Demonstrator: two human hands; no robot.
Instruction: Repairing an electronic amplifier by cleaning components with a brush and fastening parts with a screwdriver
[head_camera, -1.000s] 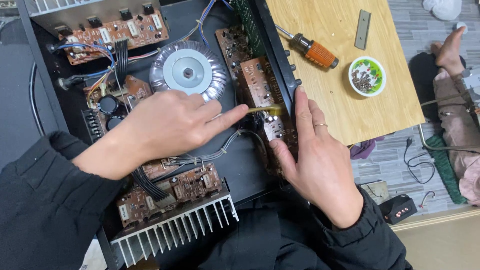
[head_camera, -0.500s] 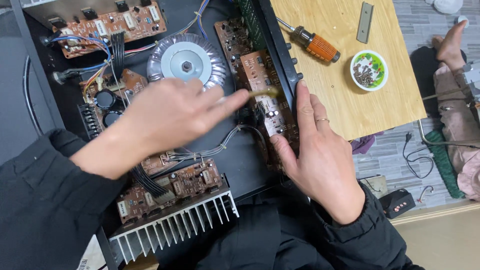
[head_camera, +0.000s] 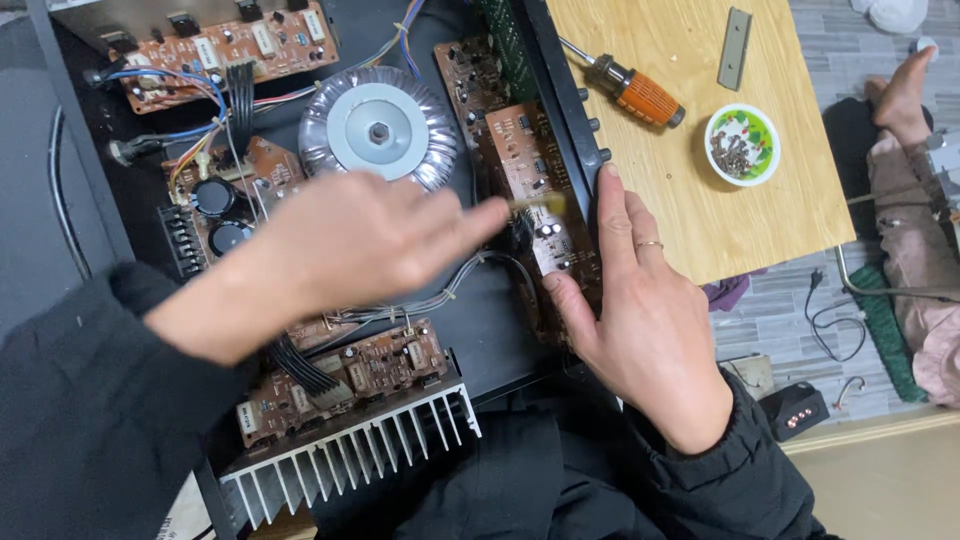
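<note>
Left hand (head_camera: 350, 245) blurred, fingers pinched together; right hand (head_camera: 640, 310) lies flat, fingers extended.

brush (head_camera: 535, 205): small, yellowish bristles, blurred, lying level, tip on board | circuit board (head_camera: 540, 190): brown, long, studded with small components, flat inside open black chassis along its right wall, beside silver ring transformer (head_camera: 380, 130)

The wooden surface (head_camera: 690, 190) carries an orange-handled screwdriver (head_camera: 628, 87), a grey metal strip (head_camera: 735, 47) and a small green bowl (head_camera: 742, 146) of screws. The opened chassis (head_camera: 500, 330) butts against its left edge.
</note>
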